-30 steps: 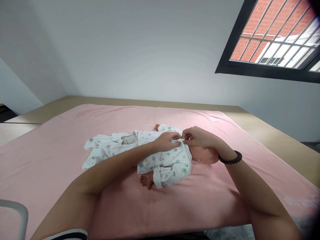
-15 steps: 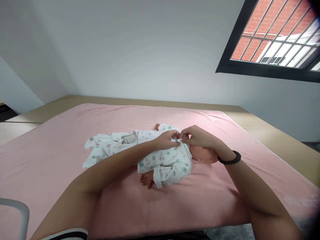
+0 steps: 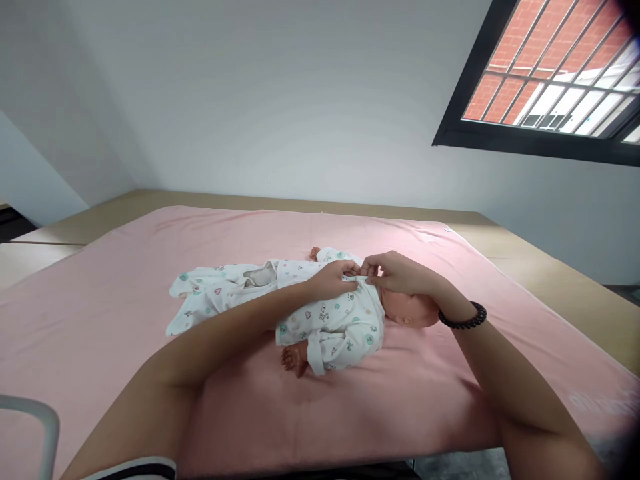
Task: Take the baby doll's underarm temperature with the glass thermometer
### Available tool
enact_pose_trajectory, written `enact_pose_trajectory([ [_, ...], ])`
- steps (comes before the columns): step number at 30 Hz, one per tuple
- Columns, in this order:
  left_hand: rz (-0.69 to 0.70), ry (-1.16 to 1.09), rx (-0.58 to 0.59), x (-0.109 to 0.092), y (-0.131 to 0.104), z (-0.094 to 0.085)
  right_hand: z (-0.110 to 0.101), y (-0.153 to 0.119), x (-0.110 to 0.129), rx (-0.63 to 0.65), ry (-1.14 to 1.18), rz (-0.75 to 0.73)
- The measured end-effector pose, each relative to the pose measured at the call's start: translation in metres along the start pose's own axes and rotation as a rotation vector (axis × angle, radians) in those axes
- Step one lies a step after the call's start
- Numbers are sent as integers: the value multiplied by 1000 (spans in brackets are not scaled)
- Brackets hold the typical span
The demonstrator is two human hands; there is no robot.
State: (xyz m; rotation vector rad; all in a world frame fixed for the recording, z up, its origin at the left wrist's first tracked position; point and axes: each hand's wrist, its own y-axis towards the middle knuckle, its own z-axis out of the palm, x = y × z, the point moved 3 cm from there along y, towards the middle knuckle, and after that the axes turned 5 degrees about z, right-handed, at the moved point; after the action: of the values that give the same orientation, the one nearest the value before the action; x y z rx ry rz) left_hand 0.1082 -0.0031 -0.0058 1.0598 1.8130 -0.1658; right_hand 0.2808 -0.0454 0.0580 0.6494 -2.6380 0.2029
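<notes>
A baby doll (image 3: 407, 309) lies on its back on a pink blanket (image 3: 240, 413), its head to the right. It wears a white printed garment (image 3: 345, 327), whose leg part has a fold standing open. My left hand (image 3: 334, 279) pinches the cloth at the doll's upper chest. Close beside it, near the neck, my right hand (image 3: 387, 272) also pinches the garment's edge. The two sets of fingertips almost meet. My right hand and wrist hide part of the doll's head. One doll hand (image 3: 295, 359) shows below the rolled sleeve.
The blanket covers most of a wooden table (image 3: 530, 267) against a pale wall. A barred window (image 3: 550, 73) is at upper right. A curved grey-white frame (image 3: 45, 417) stands at the lower left edge.
My right hand has shifted very slightly to the right, still pinching the cloth. My left hand and the doll look almost the same.
</notes>
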Motion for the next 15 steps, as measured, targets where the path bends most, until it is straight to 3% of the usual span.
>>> enact_pose_trajectory([
  [15, 12, 96, -61, -10, -6, 1, 0, -3, 4, 36, 26, -31],
])
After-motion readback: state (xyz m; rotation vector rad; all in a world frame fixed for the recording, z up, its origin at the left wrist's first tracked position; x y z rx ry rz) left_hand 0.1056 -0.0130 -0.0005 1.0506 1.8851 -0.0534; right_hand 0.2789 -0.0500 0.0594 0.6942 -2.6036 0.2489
